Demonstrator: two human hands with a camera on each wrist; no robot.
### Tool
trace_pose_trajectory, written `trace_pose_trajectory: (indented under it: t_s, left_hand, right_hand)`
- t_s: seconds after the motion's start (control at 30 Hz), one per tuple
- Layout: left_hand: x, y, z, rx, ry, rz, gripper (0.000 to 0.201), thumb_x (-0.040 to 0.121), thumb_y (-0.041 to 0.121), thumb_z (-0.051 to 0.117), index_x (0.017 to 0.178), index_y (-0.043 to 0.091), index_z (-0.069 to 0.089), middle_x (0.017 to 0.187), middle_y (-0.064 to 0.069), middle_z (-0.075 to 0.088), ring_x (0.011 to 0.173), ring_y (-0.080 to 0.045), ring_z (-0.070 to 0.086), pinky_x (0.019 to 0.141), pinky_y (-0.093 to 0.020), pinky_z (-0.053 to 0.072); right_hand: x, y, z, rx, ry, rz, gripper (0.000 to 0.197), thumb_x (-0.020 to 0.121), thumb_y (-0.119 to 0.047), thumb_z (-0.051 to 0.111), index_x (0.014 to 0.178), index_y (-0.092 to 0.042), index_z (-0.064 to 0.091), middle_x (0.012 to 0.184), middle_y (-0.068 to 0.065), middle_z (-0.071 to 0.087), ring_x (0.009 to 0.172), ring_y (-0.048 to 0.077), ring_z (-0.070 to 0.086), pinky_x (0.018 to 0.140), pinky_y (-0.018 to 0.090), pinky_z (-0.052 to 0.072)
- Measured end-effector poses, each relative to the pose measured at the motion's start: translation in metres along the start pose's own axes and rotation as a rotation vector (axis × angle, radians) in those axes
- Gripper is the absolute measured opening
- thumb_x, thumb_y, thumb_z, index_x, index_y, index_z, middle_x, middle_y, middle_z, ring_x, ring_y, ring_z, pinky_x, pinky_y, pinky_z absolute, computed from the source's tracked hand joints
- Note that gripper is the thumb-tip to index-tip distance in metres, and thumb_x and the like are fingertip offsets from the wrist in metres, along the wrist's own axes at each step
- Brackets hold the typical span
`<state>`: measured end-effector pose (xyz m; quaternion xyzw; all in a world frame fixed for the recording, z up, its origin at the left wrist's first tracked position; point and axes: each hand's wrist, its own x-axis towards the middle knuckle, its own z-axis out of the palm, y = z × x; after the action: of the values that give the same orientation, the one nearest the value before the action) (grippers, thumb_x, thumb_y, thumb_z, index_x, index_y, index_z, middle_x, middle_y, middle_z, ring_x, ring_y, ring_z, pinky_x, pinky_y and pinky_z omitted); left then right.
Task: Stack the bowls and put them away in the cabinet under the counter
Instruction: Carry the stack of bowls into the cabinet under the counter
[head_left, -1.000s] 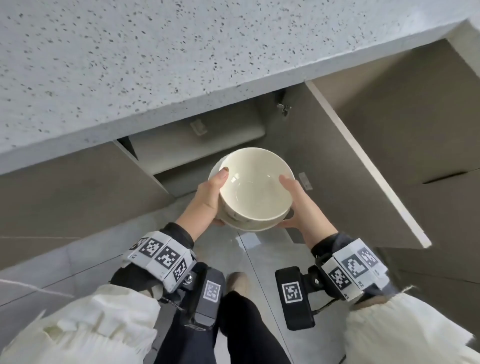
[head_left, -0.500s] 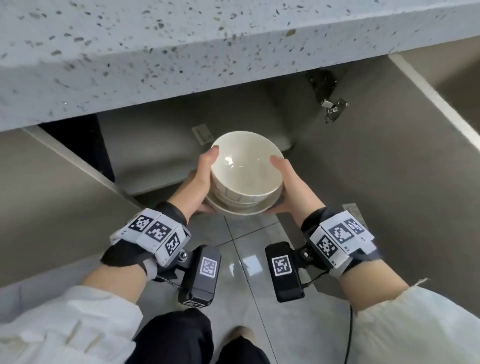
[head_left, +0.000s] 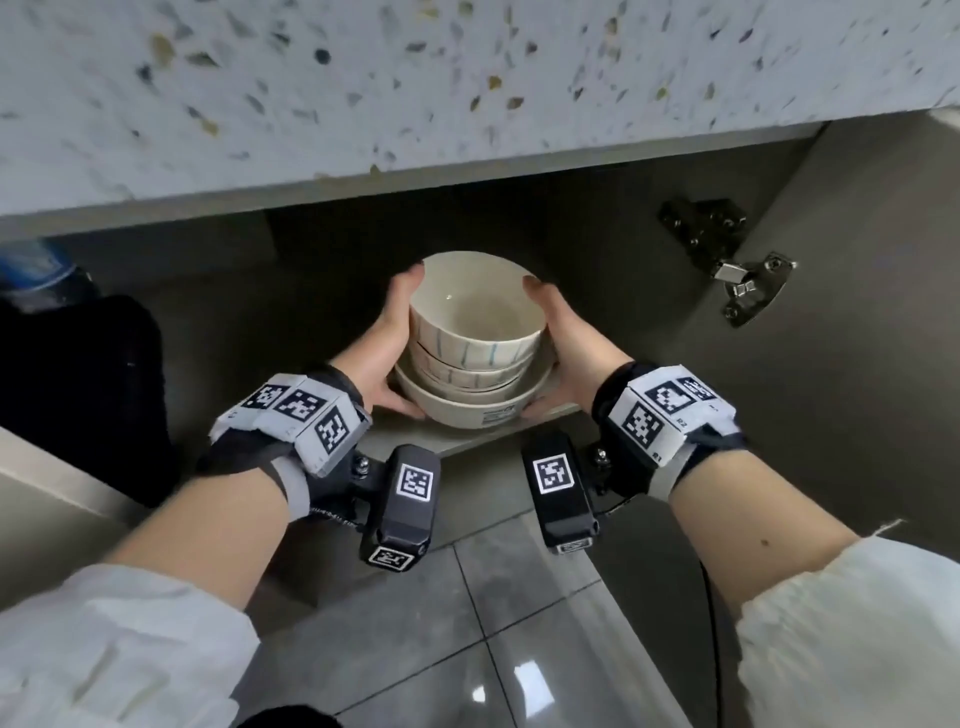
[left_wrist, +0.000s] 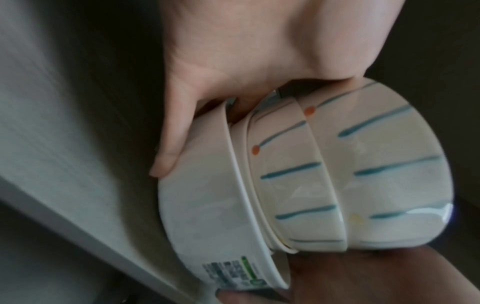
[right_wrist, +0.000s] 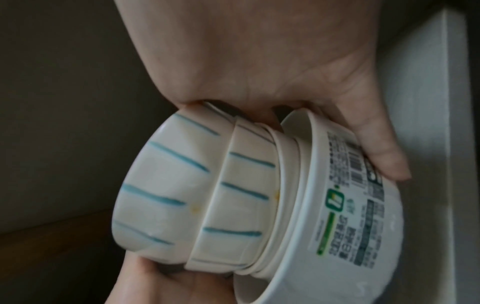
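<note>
A stack of bowls (head_left: 475, 343) sits between my two hands at the mouth of the open cabinet. The upper bowls are cream with blue stripes, nested in a larger white bowl that carries a printed label (right_wrist: 358, 205). My left hand (head_left: 387, 343) grips the stack's left side and my right hand (head_left: 566, 338) grips its right side, thumbs up by the top rim. The left wrist view shows the stack (left_wrist: 285, 185) with my left hand's fingers (left_wrist: 168, 144) around the bottom bowl. The stack's base is at the cabinet shelf's front edge (head_left: 457, 441); I cannot tell whether it touches.
The speckled counter edge (head_left: 415, 78) overhangs close above. The open cabinet door (head_left: 883, 389) with its metal hinge (head_left: 737, 275) stands at the right. A black object (head_left: 78, 389) and a blue-topped item (head_left: 36, 270) lie at the left. Grey floor tiles (head_left: 519, 623) are below.
Both hands have carried the stack forward and down, from in front of the cabinet to the shelf edge inside it. The view has dropped lower and closer to the counter.
</note>
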<state>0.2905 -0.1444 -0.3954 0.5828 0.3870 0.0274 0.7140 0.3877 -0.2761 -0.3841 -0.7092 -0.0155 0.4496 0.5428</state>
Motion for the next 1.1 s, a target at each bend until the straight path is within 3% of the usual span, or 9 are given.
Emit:
trace_pose_trajectory:
  t_s: [0.07,0.27,0.37,0.47,0.57,0.67,0.73,0.9,1.1]
  left_hand:
    - [0.009,-0.001,-0.002,0.002,0.0,0.032,0.07,0.074,0.073,0.033,0.136,0.042,0.021,0.152,-0.01,0.02,0.136,-0.039,0.024,0.084,-0.06,0.044]
    - [0.018,0.0,-0.006,-0.014,-0.002,0.11,0.073,0.072,0.078,0.026,0.137,0.047,0.018,0.154,-0.006,0.017,0.137,-0.039,0.022,0.071,-0.054,0.048]
    - [0.019,-0.007,-0.005,-0.023,0.025,0.186,0.071,0.072,0.078,0.024,0.136,0.046,0.019,0.154,-0.003,0.02,0.137,-0.035,0.025,0.082,-0.056,0.045]
    - [0.016,-0.021,-0.002,0.021,0.083,0.264,0.068,0.078,0.07,0.031,0.138,0.039,0.023,0.15,0.002,0.028,0.133,-0.026,0.033,0.087,-0.048,0.046]
    - [0.012,-0.036,-0.005,0.116,0.051,0.391,0.062,0.083,0.058,0.044,0.138,0.035,0.026,0.138,0.009,0.031,0.118,-0.012,0.039,0.092,-0.04,0.048]
    - [0.019,-0.041,-0.009,0.288,0.071,0.528,0.082,0.072,0.058,0.058,0.14,0.037,0.017,0.149,0.005,0.021,0.132,-0.014,0.03,0.108,-0.034,0.029]
    - [0.023,-0.038,-0.011,0.391,0.139,0.575,0.092,0.069,0.056,0.063,0.142,0.033,0.012,0.154,0.002,0.015,0.14,-0.016,0.02,0.106,-0.027,0.019]
    - [0.025,-0.034,-0.012,0.379,0.136,0.629,0.09,0.073,0.038,0.068,0.144,0.025,0.016,0.151,0.002,0.03,0.136,-0.013,0.028,0.107,-0.029,0.027]
    - [0.026,-0.031,-0.011,0.385,0.13,0.678,0.083,0.075,0.032,0.068,0.143,0.024,0.02,0.148,0.002,0.035,0.128,-0.006,0.031,0.101,-0.024,0.028]
  right_hand:
    - [0.008,-0.001,0.001,-0.033,-0.008,-0.054,0.077,0.077,-0.069,0.042,0.14,-0.026,0.031,0.149,0.014,0.035,0.129,0.043,0.039,0.086,0.062,0.048]
    - [0.017,-0.001,0.002,-0.059,-0.021,-0.148,0.084,0.078,-0.075,0.028,0.145,-0.024,0.023,0.151,0.014,0.031,0.133,0.04,0.035,0.092,0.057,0.046]
    - [0.019,0.01,0.002,0.002,-0.013,-0.214,0.077,0.082,-0.071,0.028,0.143,-0.024,0.029,0.15,0.011,0.035,0.134,0.033,0.037,0.097,0.055,0.045]
    - [0.022,0.026,0.001,-0.007,-0.05,-0.33,0.065,0.086,-0.064,0.03,0.142,-0.031,0.03,0.149,0.003,0.037,0.125,0.021,0.042,0.101,0.054,0.044]
    - [0.028,0.038,0.001,-0.07,-0.063,-0.439,0.062,0.086,-0.058,0.04,0.142,-0.037,0.025,0.15,-0.001,0.033,0.117,0.013,0.041,0.1,0.051,0.046]
    - [0.037,0.043,0.002,-0.173,-0.036,-0.517,0.077,0.077,-0.055,0.06,0.141,-0.047,0.019,0.151,-0.001,0.027,0.128,0.022,0.043,0.095,0.048,0.05]
    - [0.041,0.044,0.003,-0.225,-0.002,-0.556,0.084,0.068,-0.057,0.067,0.137,-0.052,0.02,0.15,-0.002,0.026,0.131,0.027,0.039,0.089,0.044,0.053]
    - [0.052,0.045,0.001,-0.331,0.074,-0.623,0.096,0.056,-0.065,0.064,0.139,-0.052,0.018,0.148,0.001,0.03,0.13,0.029,0.04,0.081,0.04,0.058]
    - [0.054,0.046,0.001,-0.286,0.064,-0.617,0.085,0.074,-0.049,0.066,0.142,-0.047,0.016,0.15,0.005,0.022,0.135,0.03,0.034,0.084,0.039,0.055]
